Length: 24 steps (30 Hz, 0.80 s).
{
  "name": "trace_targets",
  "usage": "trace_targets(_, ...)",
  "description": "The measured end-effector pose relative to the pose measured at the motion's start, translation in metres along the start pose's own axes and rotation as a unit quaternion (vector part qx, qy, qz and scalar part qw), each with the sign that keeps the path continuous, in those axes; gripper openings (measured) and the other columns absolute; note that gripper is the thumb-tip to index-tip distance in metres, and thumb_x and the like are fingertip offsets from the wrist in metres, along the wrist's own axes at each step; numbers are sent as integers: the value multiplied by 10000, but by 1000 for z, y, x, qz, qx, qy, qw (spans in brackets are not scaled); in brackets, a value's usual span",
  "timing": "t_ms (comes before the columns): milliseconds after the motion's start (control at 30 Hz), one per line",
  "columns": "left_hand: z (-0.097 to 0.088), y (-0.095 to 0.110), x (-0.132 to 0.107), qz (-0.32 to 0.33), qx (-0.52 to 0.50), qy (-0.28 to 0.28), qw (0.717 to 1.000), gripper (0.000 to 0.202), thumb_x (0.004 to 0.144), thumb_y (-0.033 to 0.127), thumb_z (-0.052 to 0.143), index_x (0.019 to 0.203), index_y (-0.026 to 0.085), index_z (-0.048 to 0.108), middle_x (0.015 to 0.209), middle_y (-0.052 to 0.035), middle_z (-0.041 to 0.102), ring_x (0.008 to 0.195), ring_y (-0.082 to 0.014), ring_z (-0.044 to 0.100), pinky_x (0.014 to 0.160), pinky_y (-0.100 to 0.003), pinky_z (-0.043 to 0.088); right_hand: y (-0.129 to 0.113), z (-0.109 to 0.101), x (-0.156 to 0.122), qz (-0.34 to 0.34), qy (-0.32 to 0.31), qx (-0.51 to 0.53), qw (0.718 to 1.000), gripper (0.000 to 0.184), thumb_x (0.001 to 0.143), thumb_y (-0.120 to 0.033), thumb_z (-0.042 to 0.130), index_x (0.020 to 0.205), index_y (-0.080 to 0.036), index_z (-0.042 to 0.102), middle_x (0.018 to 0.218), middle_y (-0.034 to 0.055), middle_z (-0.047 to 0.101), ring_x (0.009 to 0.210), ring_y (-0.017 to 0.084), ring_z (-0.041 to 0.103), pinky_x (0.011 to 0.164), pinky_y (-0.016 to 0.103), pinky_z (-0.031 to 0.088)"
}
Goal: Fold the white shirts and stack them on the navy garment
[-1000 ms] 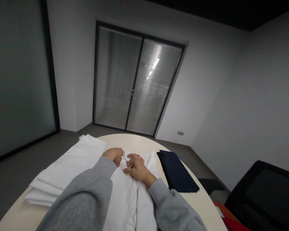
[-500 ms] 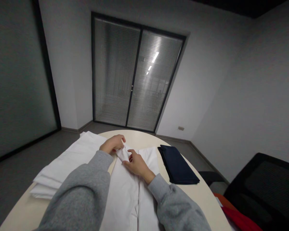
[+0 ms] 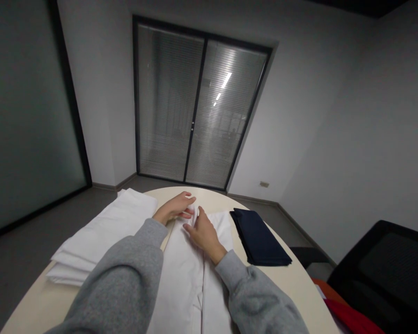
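A white garment (image 3: pixel 179 273) with a long seam down its middle lies flat on the table in front of me. At its far end, a small piece of the cloth stands raised between my hands. My left hand (image 3: pixel 176 207) comes in from the left with curled fingers around that raised cloth; its thumb is mostly hidden. My right hand (image 3: pixel 205 235) rests over the garment just right of it, thumb and fingers apart, fingertips close to the same raised cloth.
A stack of folded white cloth (image 3: pixel 104 227) lies on the left of the round cream table (image 3: pixel 275 283). Folded dark navy cloth (image 3: pixel 261 239) sits on the right. Beyond the right edge stand a black mesh chair (image 3: pixel 386 269) and red fabric (image 3: pixel 351 317).
Both hands have shifted slightly right along the garment's far end. My right thumb and fingers have spread wider, and the raised cloth between the hands shows less.
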<state>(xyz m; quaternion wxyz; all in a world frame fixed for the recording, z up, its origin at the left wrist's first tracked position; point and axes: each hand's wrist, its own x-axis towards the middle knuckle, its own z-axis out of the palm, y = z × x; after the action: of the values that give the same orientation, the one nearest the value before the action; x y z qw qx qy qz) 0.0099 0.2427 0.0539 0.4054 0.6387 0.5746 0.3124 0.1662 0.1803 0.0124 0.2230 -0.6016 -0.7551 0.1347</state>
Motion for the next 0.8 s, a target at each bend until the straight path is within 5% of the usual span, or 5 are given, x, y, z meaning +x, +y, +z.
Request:
trace_targets(100, 8, -8, 6, 52, 29, 13, 998, 405, 1111, 427, 343, 1459, 239, 431, 1433, -165, 606, 949, -160, 757, 812, -304, 621, 9, -7, 6, 28, 14, -34, 999, 772, 963, -287, 518, 1625, -102, 168, 1267, 192, 708, 1107, 301, 701, 870, 362, 482)
trace_targets(200, 22, -28, 9, 93, 108, 37, 989, 435, 1087, 350, 381, 1493, 211, 454, 1522, -169, 550, 1246, -236, 658, 1081, -420, 508, 20, -17, 11, 32, 20, -76, 996, 613, 957, -223, 495, 1554, -152, 372, 1110, 164, 748, 1000, 305, 715, 810, 370, 468)
trace_targets(400, 53, -67, 9, 128, 274, 31, 953, 500, 1025, 354, 460, 1523, 319, 494, 1675, -26, 396, 1570, -337, 263, 1258, -654, 74, 16, -17, 6, -47, 39, -132, 989, 353, 1007, -327, 513, 1331, -242, 622, 1330, 138, 659, 1275, 315, 537, 1042, 436, 353)
trace_targets(667, 57, -75, 18, 106, 317, 113, 936, 567, 1068, 341, 309, 1625, 240, 341, 1721, -36, 289, 1561, -280, 289, 1260, -485, 223, 24, 6, 13, 10, 44, -111, 993, 547, 999, -474, 542, 1416, -120, 530, 1256, 219, 697, 1204, 378, 572, 1001, 500, 345)
trace_targets(800, 55, -73, 23, 82, 303, 147, 938, 559, 1078, 388, 299, 1606, 221, 371, 1697, -50, 347, 1524, -259, 366, 1245, -449, 275, 30, 10, 20, -2, 24, -74, 997, 460, 999, -325, 516, 1441, -201, 490, 1157, 118, 746, 1148, 301, 626, 975, 437, 379)
